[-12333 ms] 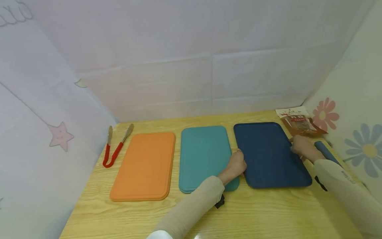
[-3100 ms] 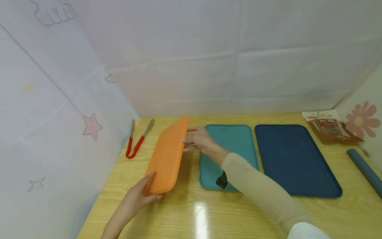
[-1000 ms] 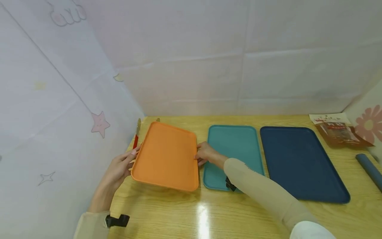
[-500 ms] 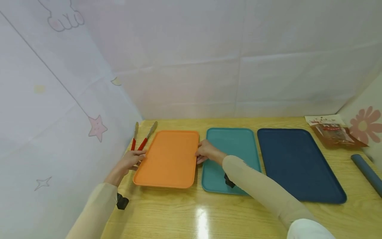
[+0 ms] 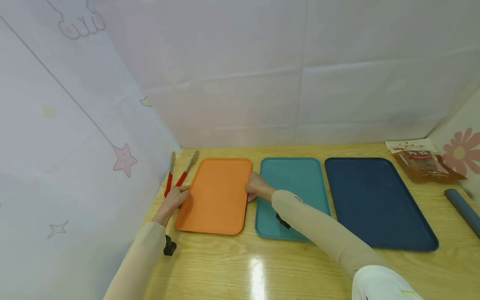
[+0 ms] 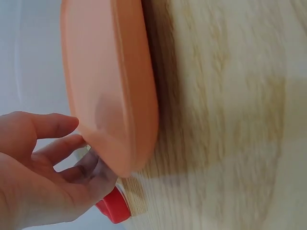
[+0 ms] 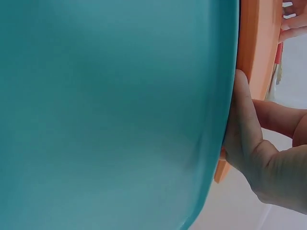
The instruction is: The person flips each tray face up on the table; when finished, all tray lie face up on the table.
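Observation:
An orange tray (image 5: 215, 196) lies with its raised rim up at the left of the table. My left hand (image 5: 176, 197) holds its left edge; in the left wrist view the thumb (image 6: 57, 125) is at the rim and the other fingers curl by its side. My right hand (image 5: 257, 186) grips the opposite edge, in the gap beside a teal tray (image 5: 292, 183). In the right wrist view the teal tray's rim hides part of that hand's fingertips. Red-handled tongs (image 5: 181, 178) lie just behind my left hand, their bend hidden by it.
A navy tray (image 5: 378, 204) lies right of the teal one. Behind it at the right is a brown food packet (image 5: 423, 162), with a dark grey-blue cylinder (image 5: 462, 210) at the right edge. Printed cloth walls (image 5: 240, 112) stand at the back and sides.
Both hands were on the navy tray at first. Later they raised the orange tray on edge and turned it over. It has come down from a tilt to lie flat, rim up. The teal tray is also rim up now.

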Motion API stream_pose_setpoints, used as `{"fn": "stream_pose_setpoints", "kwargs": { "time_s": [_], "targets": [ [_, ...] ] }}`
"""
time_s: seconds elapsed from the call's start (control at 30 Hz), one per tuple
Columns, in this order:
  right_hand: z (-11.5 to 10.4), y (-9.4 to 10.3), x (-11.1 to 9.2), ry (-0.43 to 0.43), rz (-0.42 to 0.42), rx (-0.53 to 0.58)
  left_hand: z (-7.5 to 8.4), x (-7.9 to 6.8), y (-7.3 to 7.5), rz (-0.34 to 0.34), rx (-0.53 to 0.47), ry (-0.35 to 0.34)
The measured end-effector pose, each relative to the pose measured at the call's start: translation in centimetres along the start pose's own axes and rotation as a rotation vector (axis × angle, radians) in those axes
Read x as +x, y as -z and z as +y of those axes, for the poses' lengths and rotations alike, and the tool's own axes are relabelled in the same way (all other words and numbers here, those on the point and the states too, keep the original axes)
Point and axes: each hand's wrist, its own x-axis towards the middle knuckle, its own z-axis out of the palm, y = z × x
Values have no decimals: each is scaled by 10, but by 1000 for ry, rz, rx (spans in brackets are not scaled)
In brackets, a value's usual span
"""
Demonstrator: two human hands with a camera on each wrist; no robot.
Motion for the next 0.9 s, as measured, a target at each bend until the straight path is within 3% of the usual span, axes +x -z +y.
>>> {"fn": "stream_pose_setpoints", "kwargs": {
  "time_s": [0.4, 0.53, 0.6, 0.67, 0.8, 0.9],
  "targets": [
    [-1, -3, 6, 39, 12, -125, 6, 5, -11, 113, 269, -46],
    [-3, 0, 7, 73, 27, -152, 12, 5, -13, 136, 465, -65],
    [-3, 1, 1, 121, 30, -147, 14, 2, -16, 183, 573, -99],
    [-2, 4, -8, 175, 31, -108, 18, -3, -20, 271, 661, -151],
    [0, 21, -35, 290, 85, -78, 40, -13, -37, 429, 661, -288],
    [4, 43, -53, 373, 198, -192, 64, -21, -56, 441, 636, -366]
  ]
}}
